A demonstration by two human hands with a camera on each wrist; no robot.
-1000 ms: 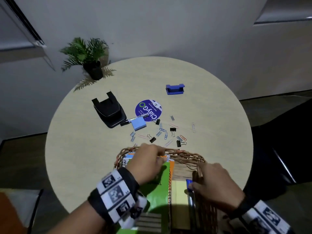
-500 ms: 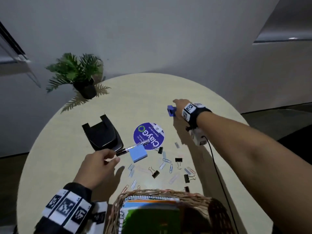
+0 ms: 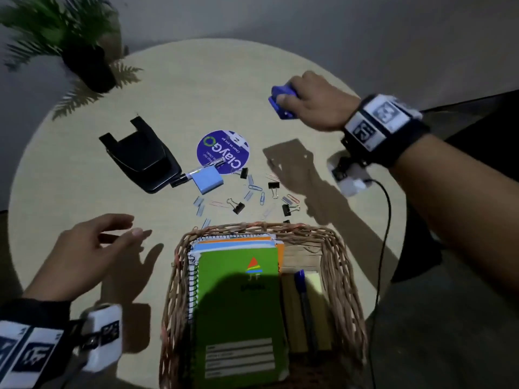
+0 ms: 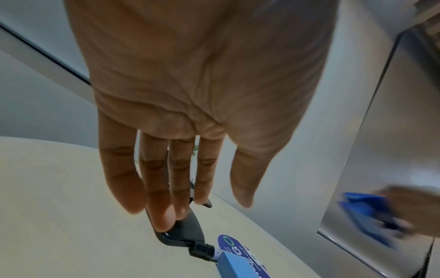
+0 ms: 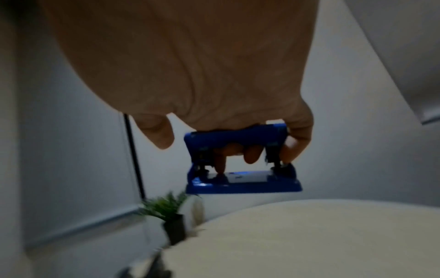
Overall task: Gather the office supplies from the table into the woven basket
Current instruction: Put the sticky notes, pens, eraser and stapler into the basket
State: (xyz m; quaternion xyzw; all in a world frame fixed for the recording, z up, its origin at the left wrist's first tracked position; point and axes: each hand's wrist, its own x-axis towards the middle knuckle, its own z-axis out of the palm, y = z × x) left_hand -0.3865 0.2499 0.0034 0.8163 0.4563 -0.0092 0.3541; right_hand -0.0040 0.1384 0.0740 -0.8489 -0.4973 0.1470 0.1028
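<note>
Right hand (image 3: 314,103), fingers (image 5: 252,152) curled thru the small blue plastic hole punch (image 5: 240,159), lifts it off the round beige table (image 3: 196,88), well apart from the woven wicker basket (image 3: 337,265). Left hand (image 3: 84,256) hovers w/ fingers loose, holding nothing. Risk: punch slips from the hooked grip or clips the basket rim, scattering the paper clips (image 3: 252,192) nearby.

My right hand (image 3: 314,101) grips the blue punch (image 3: 282,103) by its top, clear of the table (image 3: 70,192). My left hand (image 3: 90,248) hovers empty, fingers loose. The basket (image 3: 341,265) sits at the near edge, holding a green notebook (image 3: 238,304) on other spiral ones, a blue pen (image 3: 304,299) and yellow sticky notes (image 3: 314,279). On the table lie a black punch (image 3: 140,161), a pen (image 3: 196,172), a blue pad (image 3: 207,182) and scattered clips (image 3: 254,192).
</note>
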